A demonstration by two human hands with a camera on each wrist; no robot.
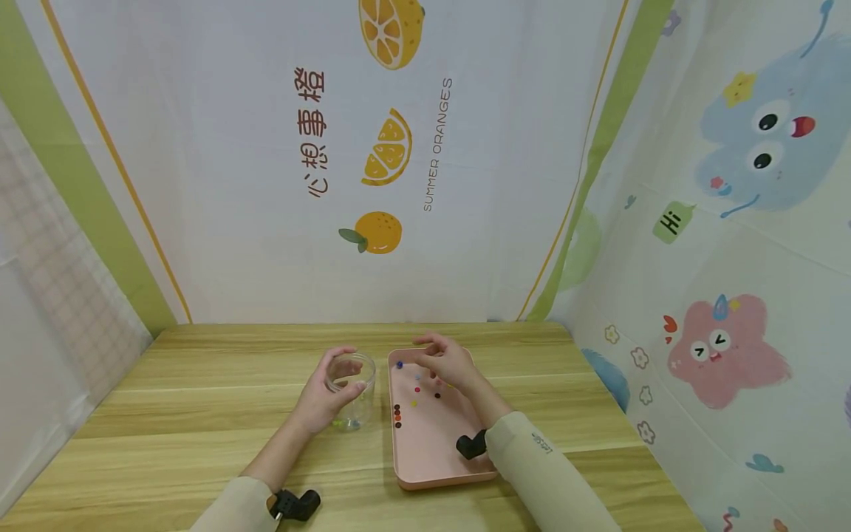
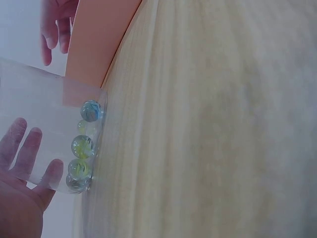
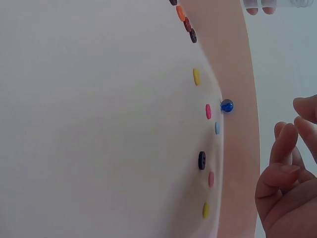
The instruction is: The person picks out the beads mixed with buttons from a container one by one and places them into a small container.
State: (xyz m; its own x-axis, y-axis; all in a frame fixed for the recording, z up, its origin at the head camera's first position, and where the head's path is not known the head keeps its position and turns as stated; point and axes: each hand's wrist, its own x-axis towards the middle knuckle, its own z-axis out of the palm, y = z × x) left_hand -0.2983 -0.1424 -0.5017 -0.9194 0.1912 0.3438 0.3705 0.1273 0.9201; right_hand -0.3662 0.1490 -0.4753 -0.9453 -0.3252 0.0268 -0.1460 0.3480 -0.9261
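Note:
My left hand (image 1: 320, 397) grips a clear jar (image 1: 362, 408) round its upper side, left of the pink tray (image 1: 435, 462). The jar stands upright, and several glass marbles (image 2: 82, 147) with yellow-green and blue swirls lie at its bottom. Over the far part of the tray hovers my right hand (image 1: 455, 367), its fingers loosely bent with nothing visible between them. In the right wrist view a blue marble (image 3: 227, 105) lies against the tray wall, near a pink button (image 3: 208, 111) and a dark button (image 3: 201, 160). The right hand touches neither.
Along the tray's left wall is a row of dark and orange buttons (image 1: 397, 417). A yellow button (image 1: 414, 404) lies farther in. The tray and jar share a wooden table (image 1: 219, 384), with a printed curtain (image 1: 253, 273) behind it and another on the right.

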